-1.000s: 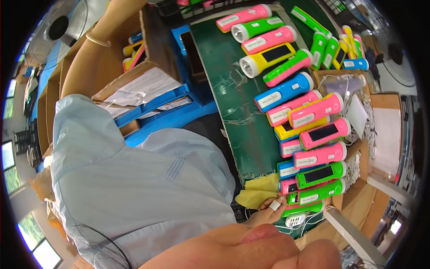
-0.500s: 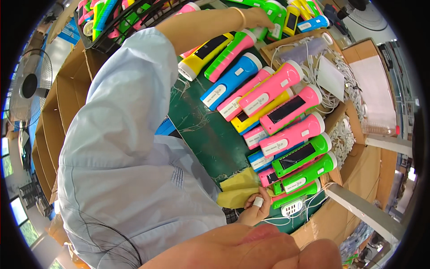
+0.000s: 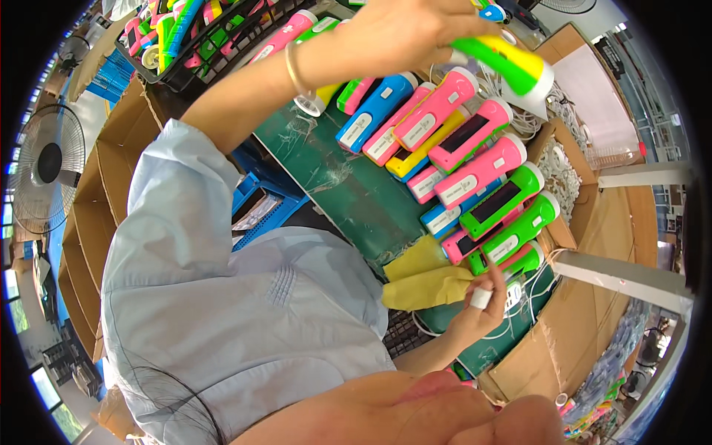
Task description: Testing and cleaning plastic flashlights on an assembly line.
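Observation:
My left hand (image 3: 411, 33), blurred, is raised over the far part of the table, fingers wrapped round the narrow end of a yellow-and-green flashlight (image 3: 508, 63). Its wide white head points right. Close to the near end of the flashlight row, my right hand (image 3: 480, 315) has a white wrap on one finger. Its fingers pinch the edge of a folded yellow cloth (image 3: 426, 289). Just beyond these fingertips is a green flashlight (image 3: 519, 233). Other pink, blue and yellow flashlights, such as a pink one (image 3: 482, 170), lie side by side and overlap; some show dark panels.
A black basket (image 3: 174, 74) full of flashlights stands at the far left. Cardboard boxes with white cables (image 3: 519, 122) and small white parts (image 3: 556, 174) border the row on the right. A white power strip (image 3: 514, 295) with cords lies near my right hand.
My left hand has come back from the far flashlight pile, now with the yellow-and-green flashlight in it. My right hand and the cloth have shifted slightly rightward. The whole view has shifted too.

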Tool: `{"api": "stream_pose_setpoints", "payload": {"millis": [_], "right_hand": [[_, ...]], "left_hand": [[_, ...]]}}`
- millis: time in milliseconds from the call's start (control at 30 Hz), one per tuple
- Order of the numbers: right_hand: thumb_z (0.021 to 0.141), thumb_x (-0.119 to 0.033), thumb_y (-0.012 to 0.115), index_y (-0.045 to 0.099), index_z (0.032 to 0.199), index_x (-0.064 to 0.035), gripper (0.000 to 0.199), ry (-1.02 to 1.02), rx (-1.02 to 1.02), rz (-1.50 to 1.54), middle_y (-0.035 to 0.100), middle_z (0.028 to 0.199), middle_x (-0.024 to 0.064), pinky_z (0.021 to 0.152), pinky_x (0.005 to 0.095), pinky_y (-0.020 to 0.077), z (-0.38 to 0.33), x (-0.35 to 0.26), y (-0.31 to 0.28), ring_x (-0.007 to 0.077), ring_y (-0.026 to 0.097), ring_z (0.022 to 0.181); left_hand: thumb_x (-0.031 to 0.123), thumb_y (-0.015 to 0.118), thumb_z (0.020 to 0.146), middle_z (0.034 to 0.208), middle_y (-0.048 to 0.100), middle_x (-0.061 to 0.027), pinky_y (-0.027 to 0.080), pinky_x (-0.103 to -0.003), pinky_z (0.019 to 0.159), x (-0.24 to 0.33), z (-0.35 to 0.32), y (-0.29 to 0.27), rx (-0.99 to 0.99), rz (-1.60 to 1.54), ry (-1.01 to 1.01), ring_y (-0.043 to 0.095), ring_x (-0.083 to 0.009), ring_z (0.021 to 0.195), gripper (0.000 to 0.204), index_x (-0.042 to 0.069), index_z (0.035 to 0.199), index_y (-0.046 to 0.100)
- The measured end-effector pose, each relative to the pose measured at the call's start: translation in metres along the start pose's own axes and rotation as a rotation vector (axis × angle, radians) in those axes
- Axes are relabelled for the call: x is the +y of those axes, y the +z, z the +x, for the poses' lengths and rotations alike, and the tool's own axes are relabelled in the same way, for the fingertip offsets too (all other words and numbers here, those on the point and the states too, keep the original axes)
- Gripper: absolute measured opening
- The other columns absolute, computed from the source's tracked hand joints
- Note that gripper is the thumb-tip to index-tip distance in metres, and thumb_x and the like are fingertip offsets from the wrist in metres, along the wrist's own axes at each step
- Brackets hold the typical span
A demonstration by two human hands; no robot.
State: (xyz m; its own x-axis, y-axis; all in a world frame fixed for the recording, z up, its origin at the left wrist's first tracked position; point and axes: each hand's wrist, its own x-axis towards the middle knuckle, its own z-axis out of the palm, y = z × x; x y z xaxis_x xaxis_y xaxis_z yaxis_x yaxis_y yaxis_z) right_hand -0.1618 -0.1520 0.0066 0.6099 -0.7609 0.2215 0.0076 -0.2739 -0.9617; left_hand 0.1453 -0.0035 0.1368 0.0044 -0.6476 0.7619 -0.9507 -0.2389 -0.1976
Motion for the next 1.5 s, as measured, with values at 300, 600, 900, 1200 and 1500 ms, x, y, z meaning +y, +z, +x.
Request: {"api": "stream_pose_setpoints", "payload": {"millis": [300, 600, 900, 1200, 1500], "right_hand": [[0.077, -0.010, 0.065, 0.061, 0.084, -0.0017, 0.012, -0.049, -0.317, 0.044, 0.060, 0.074, 0.0040, 0.064, 0.0237, 0.0431, 0.030, -0.032, 0.024, 0.0136, 0.055, 0.066], [0.076, -0.007, 0.059, 0.061, 0.088, -0.0022, 0.013, -0.114, -0.286, -0.320, 0.061, 0.073, 0.0101, 0.063, 0.0294, 0.0472, 0.009, -0.034, 0.036, 0.0171, 0.060, 0.069], [0.090, -0.013, 0.051, 0.061, 0.099, 0.0002, 0.019, 0.185, -0.103, 0.064, 0.051, 0.073, -0.0024, 0.045, 0.0159, 0.0243, -0.017, 0.018, 0.005, 0.0021, 0.038, 0.052], [0.093, -0.021, 0.046, 0.047, 0.116, -0.0004, 0.031, 0.344, -0.087, 0.263, 0.041, 0.058, -0.0030, 0.039, 0.0166, 0.0218, -0.028, 0.007, 0.009, 0.0025, 0.033, 0.045], [0.089, -0.008, 0.051, 0.056, 0.109, 0.0026, 0.023, 0.305, -0.112, 0.438, 0.051, 0.077, 0.0035, 0.052, 0.0184, 0.0318, -0.002, 0.000, 0.005, 0.0071, 0.042, 0.062]], "left_hand": [[0.025, 0.074, 0.070, 0.097, 0.062, -0.0115, 0.049, -0.031, 0.074, 0.141, -0.079, 0.008, -0.898, -1.353, -0.449, 0.062, -0.0215, 0.085, 0.059, 0.005, 0.120, 0.050], [0.020, 0.066, 0.080, 0.103, 0.057, -0.0116, 0.048, -0.028, 0.078, 0.170, -0.095, 0.018, -1.179, -1.700, -0.690, 0.057, -0.0157, 0.093, 0.053, -0.001, 0.121, 0.041], [0.037, 0.052, 0.088, 0.081, 0.054, -0.0063, 0.045, -0.027, 0.052, 0.170, -0.071, 0.039, -0.541, -2.288, -1.435, 0.055, -0.0154, 0.058, 0.040, 0.005, 0.111, 0.046], [0.023, 0.049, 0.087, 0.083, 0.057, -0.0096, 0.050, -0.033, 0.062, 0.174, -0.068, 0.050, -0.437, -2.149, -1.526, 0.059, -0.0202, 0.068, 0.027, 0.004, 0.106, 0.050], [0.020, 0.058, 0.086, 0.098, 0.053, -0.0071, 0.050, -0.030, 0.074, 0.136, -0.054, 0.049, -0.424, -1.847, -1.019, 0.057, -0.0144, 0.085, 0.039, 0.001, 0.116, 0.042]]}}
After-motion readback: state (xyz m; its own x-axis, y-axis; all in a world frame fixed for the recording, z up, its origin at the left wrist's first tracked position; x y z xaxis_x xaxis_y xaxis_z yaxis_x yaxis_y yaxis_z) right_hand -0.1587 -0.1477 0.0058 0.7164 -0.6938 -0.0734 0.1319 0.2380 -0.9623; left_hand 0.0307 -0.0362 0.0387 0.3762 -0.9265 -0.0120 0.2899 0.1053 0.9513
